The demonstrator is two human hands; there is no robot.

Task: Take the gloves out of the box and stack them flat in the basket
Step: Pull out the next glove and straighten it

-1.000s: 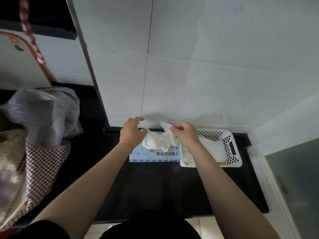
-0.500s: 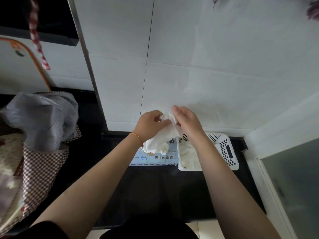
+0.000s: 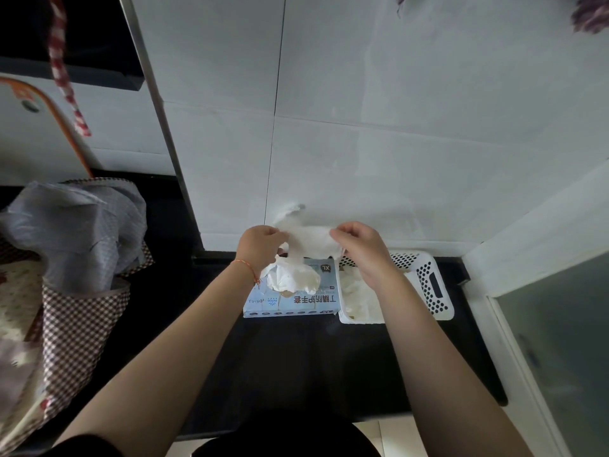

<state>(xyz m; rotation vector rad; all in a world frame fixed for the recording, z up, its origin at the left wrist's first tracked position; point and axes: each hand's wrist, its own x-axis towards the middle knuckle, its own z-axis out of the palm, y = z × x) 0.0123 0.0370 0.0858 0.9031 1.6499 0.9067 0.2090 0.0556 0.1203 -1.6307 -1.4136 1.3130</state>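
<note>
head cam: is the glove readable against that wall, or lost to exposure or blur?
Head view: dim, bluish; the white glove, pinched between the left hand and right hand, nearly blends into the pale tiled wall; its upper edge is soft. Wide-angle bending curves the tile seams.

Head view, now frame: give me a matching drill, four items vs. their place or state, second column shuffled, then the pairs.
Items
1. glove
2. box
3. basket
4. checked bag

Place or state
A. far left on the counter
B. stretched between both hands, above the box
C. white, perforated, right of the box, gloves inside
D. blue, more gloves bulging from its opening

Pairs: 1-B, 2-D, 3-C, 4-A

The left hand and the right hand each pinch one end.
</note>
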